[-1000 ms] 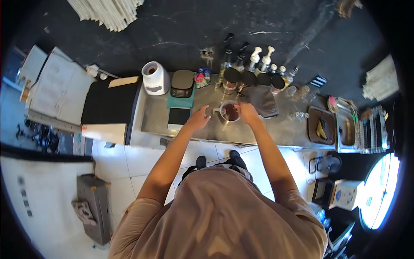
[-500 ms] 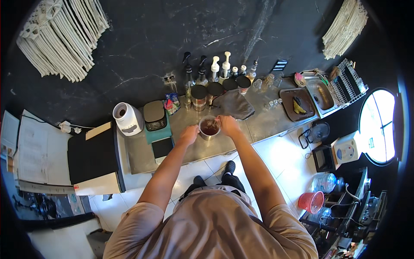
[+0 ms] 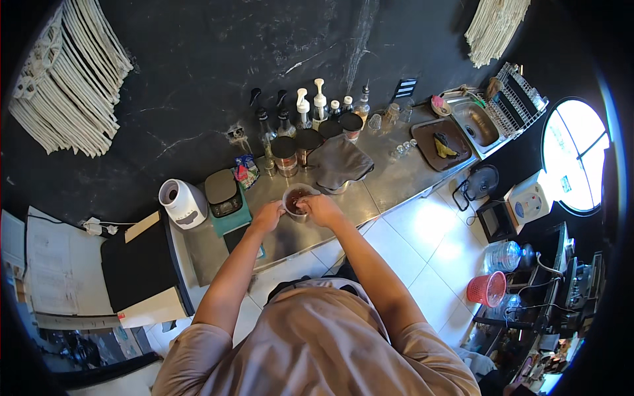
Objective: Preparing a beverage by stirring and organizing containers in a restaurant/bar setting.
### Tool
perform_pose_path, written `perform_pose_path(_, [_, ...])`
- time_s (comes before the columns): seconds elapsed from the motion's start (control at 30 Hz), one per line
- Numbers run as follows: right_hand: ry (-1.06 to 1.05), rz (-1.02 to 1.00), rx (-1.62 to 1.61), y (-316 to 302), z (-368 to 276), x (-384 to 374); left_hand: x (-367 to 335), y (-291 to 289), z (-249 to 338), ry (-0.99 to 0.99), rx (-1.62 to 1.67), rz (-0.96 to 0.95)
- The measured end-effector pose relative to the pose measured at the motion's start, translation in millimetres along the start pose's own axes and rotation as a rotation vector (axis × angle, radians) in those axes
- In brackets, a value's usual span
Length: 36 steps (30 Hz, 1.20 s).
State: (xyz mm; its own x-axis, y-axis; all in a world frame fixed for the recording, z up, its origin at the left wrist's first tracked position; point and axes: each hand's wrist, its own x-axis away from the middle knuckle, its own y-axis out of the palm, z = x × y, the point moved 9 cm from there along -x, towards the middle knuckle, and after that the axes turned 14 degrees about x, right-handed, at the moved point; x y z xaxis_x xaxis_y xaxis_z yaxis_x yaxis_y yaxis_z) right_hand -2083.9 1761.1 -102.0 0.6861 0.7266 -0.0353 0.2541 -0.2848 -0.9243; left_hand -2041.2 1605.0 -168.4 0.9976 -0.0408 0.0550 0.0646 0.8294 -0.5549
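Note:
A round, pale-rimmed cup (image 3: 286,200) of dark reddish-brown liquid is over the front part of the steel counter, between my hands. My left hand (image 3: 268,216) is closed on its left side. Fingers bent, my right hand (image 3: 320,210) reaches over the right part of the rim, the fingertips close to the liquid. Whether these fingers pinch a thin utensil is too small to make out. Just behind the cup, a dark grey cloth (image 3: 340,162) lies over a rounded vessel. A dark-lidded canister (image 3: 285,158) stands behind the cup, to the left of the cloth.
Left along the counter (image 3: 277,247) are a kitchen scale (image 3: 223,191) on a teal cloth and a white appliance (image 3: 182,203). Pump bottles (image 3: 320,105) line the back wall. Glasses, a brown tray (image 3: 429,129) and a sink (image 3: 481,125) are at the right.
My view has turned and shifted, so the counter appears displaced. My right hand has moved from the cup's right edge to over its front right rim. My left hand stays at the cup.

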Motion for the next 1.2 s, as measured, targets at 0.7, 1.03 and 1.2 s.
perform_pose_path(0.7, [-0.086,-0.044,0.016,-6,-32,-20,51,-27,-12,-0.122,0.377,0.405])
perform_pose_path(1.03, [0.046,0.011,0.088,-18,-11,-17,43,-19,-29,-0.246,0.389,0.508])
perform_pose_path(1.2, [-0.013,0.014,-0.043,-10,-20,-19,48,-22,-18,-0.141,0.217,0.569])
